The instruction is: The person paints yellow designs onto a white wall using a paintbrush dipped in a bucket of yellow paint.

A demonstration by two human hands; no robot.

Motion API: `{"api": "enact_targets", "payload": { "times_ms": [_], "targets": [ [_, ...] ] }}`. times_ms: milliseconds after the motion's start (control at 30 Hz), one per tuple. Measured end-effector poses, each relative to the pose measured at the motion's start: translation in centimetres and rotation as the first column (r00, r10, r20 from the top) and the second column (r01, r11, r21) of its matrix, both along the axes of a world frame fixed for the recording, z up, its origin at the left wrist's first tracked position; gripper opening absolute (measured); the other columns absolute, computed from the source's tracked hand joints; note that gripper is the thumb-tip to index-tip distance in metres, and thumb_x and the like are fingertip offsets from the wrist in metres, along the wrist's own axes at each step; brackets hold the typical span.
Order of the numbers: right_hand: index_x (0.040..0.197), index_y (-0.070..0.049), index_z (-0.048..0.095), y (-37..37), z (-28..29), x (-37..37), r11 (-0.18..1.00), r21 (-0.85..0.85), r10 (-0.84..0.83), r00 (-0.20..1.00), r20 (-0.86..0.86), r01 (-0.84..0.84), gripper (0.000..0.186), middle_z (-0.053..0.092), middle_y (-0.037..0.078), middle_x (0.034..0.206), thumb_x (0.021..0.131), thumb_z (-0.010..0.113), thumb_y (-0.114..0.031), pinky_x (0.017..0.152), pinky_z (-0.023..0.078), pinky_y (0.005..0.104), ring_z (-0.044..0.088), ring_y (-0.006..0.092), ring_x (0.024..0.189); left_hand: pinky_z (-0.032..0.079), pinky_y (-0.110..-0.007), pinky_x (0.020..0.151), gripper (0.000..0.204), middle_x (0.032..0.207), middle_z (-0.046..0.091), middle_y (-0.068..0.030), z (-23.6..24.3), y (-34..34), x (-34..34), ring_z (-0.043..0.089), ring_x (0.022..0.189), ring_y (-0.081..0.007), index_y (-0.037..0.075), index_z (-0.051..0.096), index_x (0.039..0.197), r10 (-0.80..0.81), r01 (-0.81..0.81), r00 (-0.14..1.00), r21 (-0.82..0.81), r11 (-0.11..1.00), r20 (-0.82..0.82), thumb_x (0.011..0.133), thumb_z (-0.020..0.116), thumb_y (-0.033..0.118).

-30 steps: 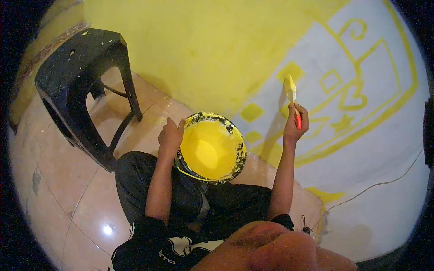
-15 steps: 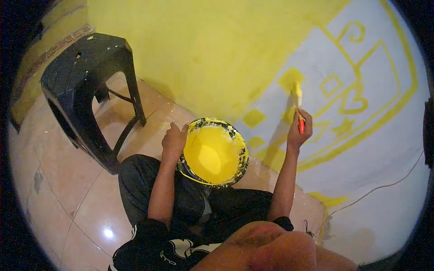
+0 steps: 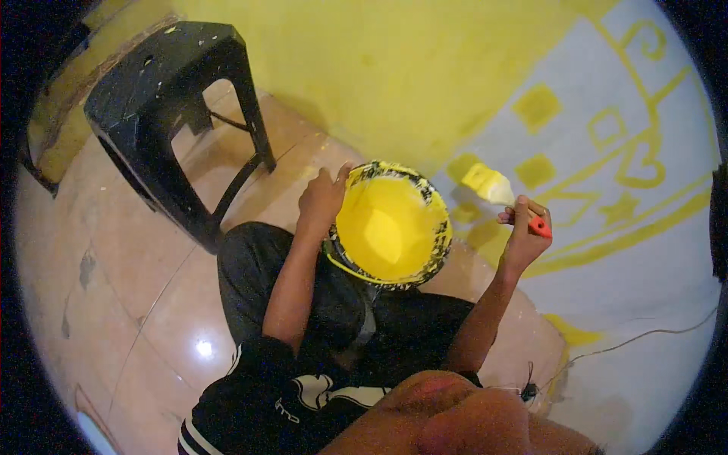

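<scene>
My left hand (image 3: pixel 323 199) is closed on the left rim of a black bucket (image 3: pixel 438 254), which is tilted a little over my lap. Yellow paint (image 3: pixel 383 227) lies inside it, and smears of paint crust the rim. In my right hand (image 3: pixel 526 236) is a paintbrush (image 3: pixel 494 186) with a red-tipped handle; its wide bristles are coated in yellow. The brush points up and left, apart from the bucket and in front of the wall (image 3: pixel 553 182). Yellow squares, a heart, a star and curved lines are painted on the wall's white part.
A black plastic stool (image 3: pixel 182 83) stands on the tiled floor (image 3: pixel 144 280) to the left. The wall's upper left part (image 3: pixel 364 83) is solid yellow. A thin cable (image 3: pixel 644 334) runs along the lower right, near a small black object (image 3: pixel 529 391).
The brush has come away from a yellow square on the wall and turned toward the bucket. My left hand stays on the rim. The whole view has shifted.
</scene>
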State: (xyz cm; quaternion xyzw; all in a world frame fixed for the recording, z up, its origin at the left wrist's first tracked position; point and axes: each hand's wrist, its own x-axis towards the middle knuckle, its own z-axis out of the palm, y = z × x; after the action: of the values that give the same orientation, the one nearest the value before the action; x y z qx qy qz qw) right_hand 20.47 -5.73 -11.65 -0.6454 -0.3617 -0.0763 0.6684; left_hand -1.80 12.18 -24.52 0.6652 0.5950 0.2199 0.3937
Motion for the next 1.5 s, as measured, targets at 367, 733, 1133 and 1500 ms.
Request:
{"api": "enact_targets", "payload": {
  "times_ms": [367,733,1133,1500],
  "targets": [
    [0.078,-0.002,0.059,4.5,-10.0,-3.6,0.785,-0.556,0.356,0.933,0.043,-0.274,0.017,0.054,0.008,0.057,0.083,0.062,-0.018,0.052,0.044,0.0319,0.055,0.0199,0.053,0.042,-0.048,0.085,0.084,0.102,0.056,-0.0343,0.7,-0.1,0.7,0.055,0.099,-0.0446,-0.011,0.034,0.126,0.110,-0.110,0.993,0.020,0.994,-0.035,0.087,0.029,0.064],
    [0.077,-0.002,0.058,5.8,-15.8,-3.1,0.620,-0.666,0.468,0.877,-0.111,-0.415,0.025,0.058,0.017,0.066,0.082,0.061,-0.026,0.056,0.044,0.0390,0.057,0.0338,0.060,0.040,-0.046,0.089,0.080,0.107,0.054,-0.0345,-1.9,1.2,0.7,0.052,0.106,-0.0434,-0.009,0.041,0.122,-0.008,0.008,1.000,0.114,0.993,-0.006,0.087,0.032,0.062],
    [0.083,-0.007,0.062,5.5,-17.6,-2.3,0.510,-0.797,0.461,0.885,-0.063,-0.323,0.021,0.063,0.015,0.076,0.080,0.061,-0.027,0.065,0.048,0.0421,0.061,0.0343,0.072,0.048,-0.031,0.064,0.075,0.086,0.059,-0.0163,-0.5,0.8,-2.6,0.059,0.072,-0.0216,-0.006,0.033,0.128,-0.359,0.362,0.931,-0.036,0.932,0.061,0.071,0.073,0.021],
    [0.086,-0.004,0.065,5.5,-17.9,-1.9,0.534,-0.793,0.358,0.928,-0.102,-0.293,0.017,0.065,0.015,0.081,0.081,0.062,-0.020,0.070,0.048,0.0356,0.063,0.0285,0.077,0.048,-0.030,0.060,0.074,0.080,0.060,-0.0162,-0.4,1.0,-3.2,0.060,0.065,-0.0210,-0.005,0.035,0.128,-0.349,0.373,0.925,-0.180,0.910,0.152,0.068,0.074,0.010]
  ]
}}
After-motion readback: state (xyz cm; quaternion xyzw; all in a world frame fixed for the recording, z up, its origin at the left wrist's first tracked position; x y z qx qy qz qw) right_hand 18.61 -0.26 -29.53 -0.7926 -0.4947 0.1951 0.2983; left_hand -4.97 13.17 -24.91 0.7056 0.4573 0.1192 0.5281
